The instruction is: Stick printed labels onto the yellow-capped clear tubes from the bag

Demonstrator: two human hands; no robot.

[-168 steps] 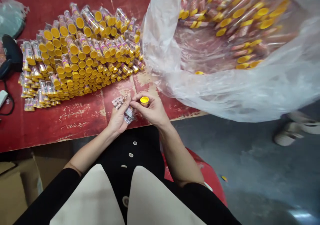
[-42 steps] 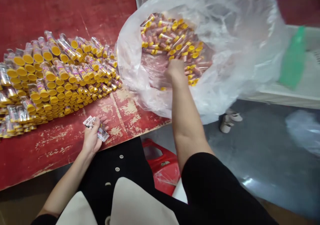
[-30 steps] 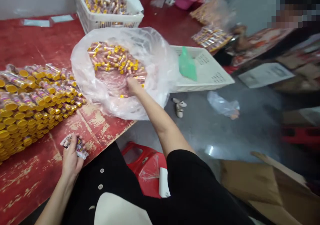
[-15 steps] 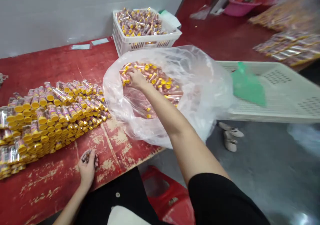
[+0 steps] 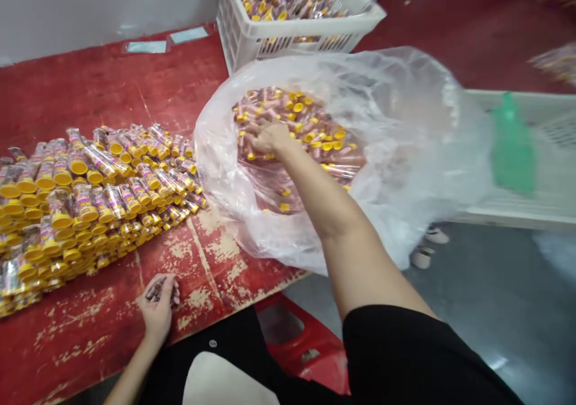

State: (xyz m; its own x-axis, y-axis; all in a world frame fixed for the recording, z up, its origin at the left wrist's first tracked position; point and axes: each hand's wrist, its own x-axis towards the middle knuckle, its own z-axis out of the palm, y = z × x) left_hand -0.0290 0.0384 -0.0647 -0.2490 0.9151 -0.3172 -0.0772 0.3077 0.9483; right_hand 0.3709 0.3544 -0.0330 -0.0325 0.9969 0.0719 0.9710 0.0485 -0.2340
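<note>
My left hand (image 5: 157,309) rests at the front of the worn red table (image 5: 90,315), its fingers curled round small brown pieces. Inside a big clear plastic bag (image 5: 400,153), my right hand (image 5: 270,138) reaches down onto loose yellow-capped tubes (image 5: 315,129). Its fingertips are among the tubes, and whether they grip one is hidden. Left of the bag lies a stacked pile of wrapped tubes (image 5: 103,195), their yellow ends facing the front.
A white crate (image 5: 297,30) full of tubes stands behind the bag. At the right, a pale plastic tray (image 5: 553,153) holds a green bag (image 5: 513,147). A red stool (image 5: 315,351) and shoes (image 5: 423,256) are below the table edge.
The view has shifted, so the crate sits higher and the bag and tray lie further right. My right hand has moved slightly across the tubes; my left hand keeps its hold.
</note>
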